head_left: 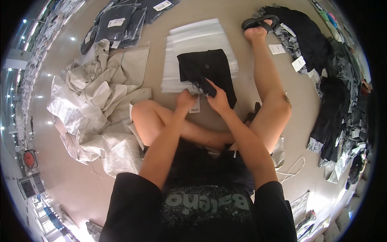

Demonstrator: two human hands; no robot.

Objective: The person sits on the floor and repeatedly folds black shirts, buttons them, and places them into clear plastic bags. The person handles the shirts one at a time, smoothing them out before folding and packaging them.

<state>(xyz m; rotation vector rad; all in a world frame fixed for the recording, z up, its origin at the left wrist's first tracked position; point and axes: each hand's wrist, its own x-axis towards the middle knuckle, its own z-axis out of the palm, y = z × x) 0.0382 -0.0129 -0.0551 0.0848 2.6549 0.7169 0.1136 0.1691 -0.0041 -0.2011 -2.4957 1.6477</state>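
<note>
- Fingers [211, 84] of R hand [220, 100] closed on folded black garment [211, 62]; L hand [185, 101] curled by white tag [195, 106], grip unclear.
- Garment ahead, partly atop white sheets [197, 32], long axis approx. fore-aft; R hand nearer.

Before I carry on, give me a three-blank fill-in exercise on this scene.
1. The right hand grips a folded garment whose colour is ____.
2. The crumpled beige woven sack lies toward the picture's ____ side.
3. The pile of black and patterned clothes lies toward the picture's ____ side.
Missing words: black; left; right.
</note>
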